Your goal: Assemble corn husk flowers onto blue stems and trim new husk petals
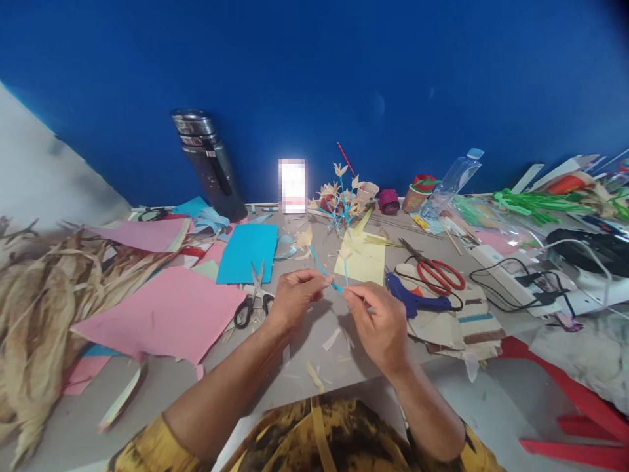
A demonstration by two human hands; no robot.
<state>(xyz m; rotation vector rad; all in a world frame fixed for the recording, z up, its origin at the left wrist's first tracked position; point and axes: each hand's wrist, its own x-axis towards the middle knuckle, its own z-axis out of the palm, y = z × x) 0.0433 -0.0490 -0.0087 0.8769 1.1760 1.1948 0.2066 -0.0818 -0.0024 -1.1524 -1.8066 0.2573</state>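
Both hands meet over the grey table in front of me. My left hand (pixel 293 298) pinches a thin blue stem (pixel 322 269) that rises up and left to a small pale husk flower (pixel 304 238). My right hand (pixel 378 322) is closed in a pinch on the lower end of the same stem, where a short blue branch sticks up. Black-handled scissors (pixel 251 301) lie just left of my left hand. A blue glue gun (pixel 415 298) lies just right of my right hand.
A pink paper sheet (pixel 162 314) and a pile of dry husks (pixel 34 308) fill the left. Blue paper (pixel 248 252), yellow paper (pixel 361 262), a bunch of finished husk flowers (pixel 341 196), a dark flask (pixel 209 160), red scissors (pixel 437 272) and a power strip (pixel 506 278) lie beyond.
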